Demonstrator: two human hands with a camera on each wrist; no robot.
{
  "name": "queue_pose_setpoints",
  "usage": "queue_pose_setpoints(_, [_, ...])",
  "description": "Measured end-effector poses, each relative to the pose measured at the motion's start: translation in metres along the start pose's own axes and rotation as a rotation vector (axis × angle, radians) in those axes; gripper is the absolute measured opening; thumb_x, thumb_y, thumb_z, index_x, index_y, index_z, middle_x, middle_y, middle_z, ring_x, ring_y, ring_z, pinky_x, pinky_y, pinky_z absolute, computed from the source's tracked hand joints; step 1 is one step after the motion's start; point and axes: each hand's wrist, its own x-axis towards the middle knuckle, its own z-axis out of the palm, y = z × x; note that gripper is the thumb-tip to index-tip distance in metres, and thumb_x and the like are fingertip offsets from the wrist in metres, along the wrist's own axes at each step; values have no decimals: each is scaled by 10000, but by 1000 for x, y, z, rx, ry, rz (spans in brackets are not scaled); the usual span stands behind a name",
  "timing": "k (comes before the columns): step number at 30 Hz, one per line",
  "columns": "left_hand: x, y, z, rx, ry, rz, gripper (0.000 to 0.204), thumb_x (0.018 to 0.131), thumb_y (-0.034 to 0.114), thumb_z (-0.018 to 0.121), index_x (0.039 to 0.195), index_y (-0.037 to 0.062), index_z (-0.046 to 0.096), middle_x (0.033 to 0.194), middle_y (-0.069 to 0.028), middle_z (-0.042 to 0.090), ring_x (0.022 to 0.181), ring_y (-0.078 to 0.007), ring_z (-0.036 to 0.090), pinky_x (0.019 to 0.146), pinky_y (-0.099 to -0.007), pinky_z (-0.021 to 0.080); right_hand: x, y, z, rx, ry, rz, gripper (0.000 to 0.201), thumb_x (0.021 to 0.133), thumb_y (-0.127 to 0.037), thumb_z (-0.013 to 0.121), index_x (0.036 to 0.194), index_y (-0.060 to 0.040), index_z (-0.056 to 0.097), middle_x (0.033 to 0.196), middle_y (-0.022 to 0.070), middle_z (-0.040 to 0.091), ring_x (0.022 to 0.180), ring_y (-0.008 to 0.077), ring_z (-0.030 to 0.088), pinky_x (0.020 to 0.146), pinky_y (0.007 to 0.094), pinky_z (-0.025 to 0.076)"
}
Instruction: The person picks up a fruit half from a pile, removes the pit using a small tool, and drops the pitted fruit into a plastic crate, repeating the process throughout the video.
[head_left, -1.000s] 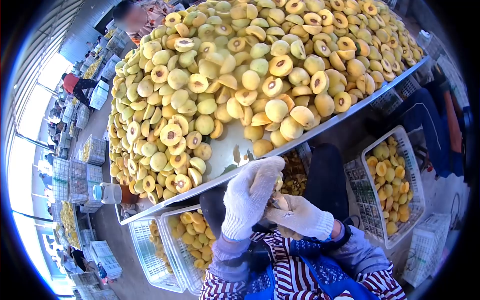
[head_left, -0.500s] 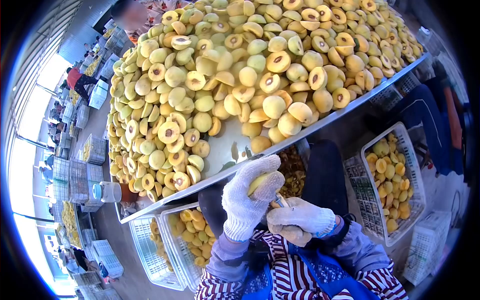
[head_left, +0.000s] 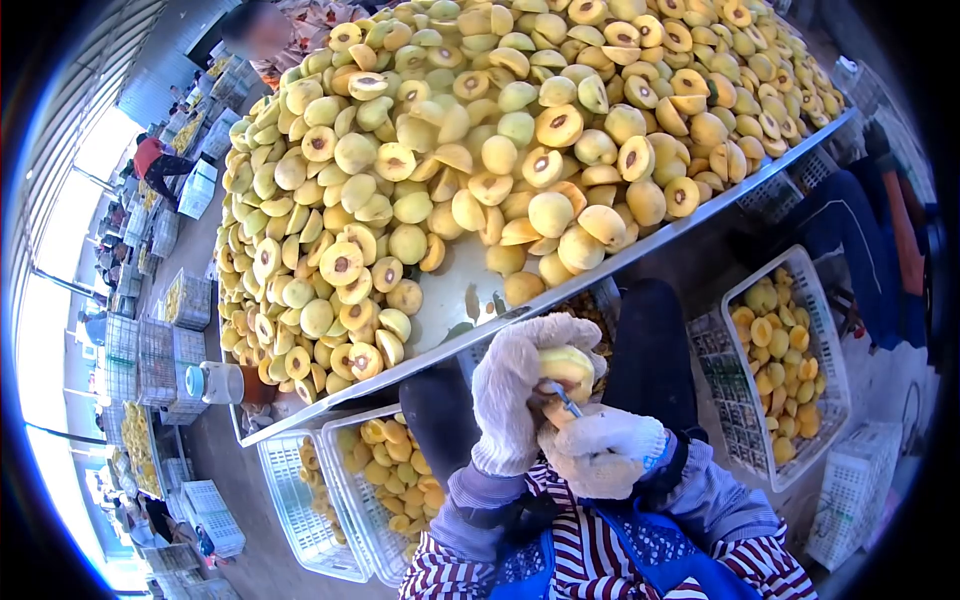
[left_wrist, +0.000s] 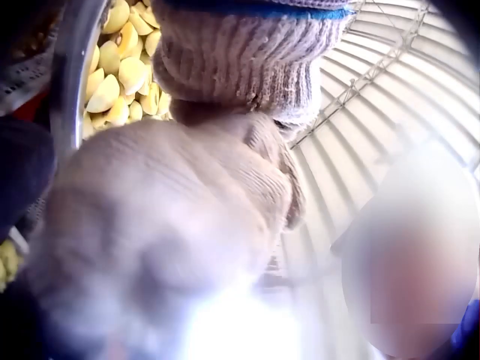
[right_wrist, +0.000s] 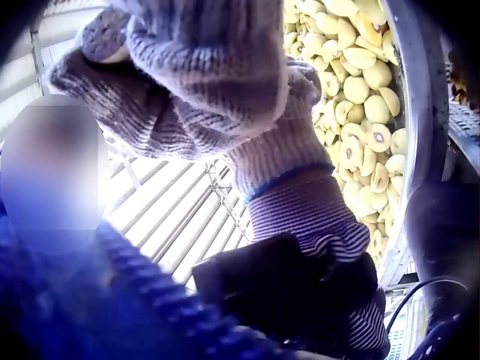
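My left hand (head_left: 508, 390), in a white knit glove, holds a yellow peach half (head_left: 568, 368) in its curled fingers. Gloved too, my right hand (head_left: 605, 450) grips a slim metal tool (head_left: 563, 398), its grey tip at the lower edge of the fruit. Both hands are close together above my lap, near the table's edge. White knit gloves (left_wrist: 172, 202) fill much of the left wrist view, partly blurred; another gloved section (right_wrist: 202, 82) is large in the right wrist view. Neither wrist view shows the fruit being worked on.
A metal-rimmed table (head_left: 640, 262) bears a big heap of peach halves (head_left: 420, 150). Crates of peach halves stand left (head_left: 345, 480) and right (head_left: 835, 400) of my legs. A jar (head_left: 215, 385) with a blue lid lies by the table's left corner. Another person's legs (head_left: 860, 250) are at right.
My left hand has moved right and turned, bringing the peach half closer above the right hand. The tool's tip now meets the fruit. Heap and crates look the same.
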Motion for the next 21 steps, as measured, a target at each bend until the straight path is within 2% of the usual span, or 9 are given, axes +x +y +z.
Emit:
queue_pose_setpoints(3, [11,-10,-3,-531,125,-302,488,1003,483,508,1186,36,572,967,-181,689,760,-260,704,484,-311,559,0,-18,21,-174,-76,96,232,944,-261,647,882,-44,596,670,11,565,535,72,529,495,204,427])
queue_pose_setpoints(9, [-17,11,-81,97,595,143,462,998,441,531,1179,20,586,999,-145,673,696,-236,687,534,-316,575,1,-20,1,-272,8,144,268,924,-291,655,826,-52,583,546,-15,493,395,63,447,363,214,306])
queue_pose_setpoints(10, [-28,21,-112,197,716,95,509,989,499,536,1237,57,580,1044,-129,672,841,-243,695,551,-281,553,1,-27,3,-332,50,170,270,925,-299,648,825,-57,581,548,-14,495,394,62,442,359,216,304])
queue_pose_setpoints(12, [-48,23,-191,899,920,83,358,975,311,616,1191,26,614,1115,-136,659,1065,-256,633,894,-355,514,-1,-43,11,-446,136,223,276,926,-315,635,823,-66,579,550,-13,500,392,60,433,351,219,301])
queue_pose_setpoints(13, [-54,23,-191,1585,925,281,337,936,236,659,1193,22,616,1140,-155,649,1095,-267,616,934,-357,491,5,-40,3,-436,120,259,278,926,-343,616,823,-88,575,555,-13,507,394,55,420,345,220,289])
queue_pose_setpoints(14, [-54,24,-191,2268,847,501,341,897,161,702,1195,19,619,1165,-173,640,1125,-277,600,975,-359,467,8,-39,5,-466,143,261,274,926,-346,615,822,-95,573,556,-15,508,392,54,414,345,218,282])
queue_pose_setpoints(16, [-25,12,-166,1666,600,601,407,832,87,745,1209,12,614,1203,-202,620,1184,-310,568,1033,-385,428,17,-34,13,-518,198,263,267,926,-350,614,818,-109,569,560,-19,510,387,51,401,344,215,269])
queue_pose_setpoints(19, [33,-4,-111,1388,245,145,287,917,201,656,1178,83,673,1252,-137,645,1176,-266,607,1013,-348,454,19,-38,22,-543,232,278,246,928,-346,631,827,-131,568,568,-38,503,392,34,384,347,202,247])
queue_pose_setpoints(21, [80,-32,-109,1359,69,372,317,891,280,665,1168,128,686,1228,-137,643,1151,-320,604,986,-373,471,16,-37,13,-458,193,222,233,940,-327,634,830,-135,563,565,-56,481,397,18,365,354,196,231])
